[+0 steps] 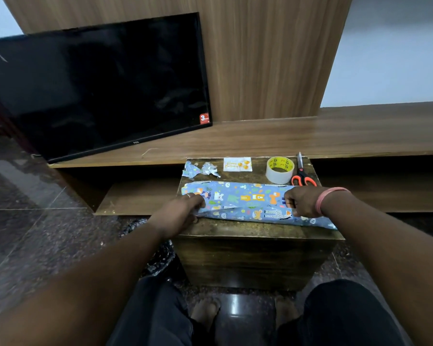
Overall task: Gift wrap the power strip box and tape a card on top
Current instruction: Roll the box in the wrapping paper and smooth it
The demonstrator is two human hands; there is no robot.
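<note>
Lying lengthwise across the middle of the small dark tabletop point(235, 229): the power strip box, hidden under blue animal-print wrapping paper point(245, 198), long and low, running from 9 to 3 o'clock. Near flap of paper folded up from the 6 o'clock side, its edge slanting across the top and not yet taped.

Left hand point(183, 211) at the 9 o'clock end, fingers curled and pinching the loose paper edge where it lifts off the wood. Right hand point(301, 201) at the 3 o'clock end, fingers curled down over the paper, seemingly pinning the flap against the box; exact grip hidden behind the knuckles. Pink band on that wrist.

Along the far edge, from 11 toward 1 o'clock: crumpled paper scraps point(200, 169), the greeting card point(237, 164), the tape roll point(280, 169), and orange-handled scissors point(302, 174) just beside the roll. Black television point(98, 91) leaning on the wooden shelf behind.

Judged from the look of it: paper thin, light, easily creased and torn if tugged at a corner, so best taken by the straight edge with several fingers and pulled evenly taut. Box likely stiff and light, liable to slide on the smooth wood unless held down. Glossy print probably slippery, so seam pressed flat before tape goes on. Ends still open, card not yet placed.
</note>
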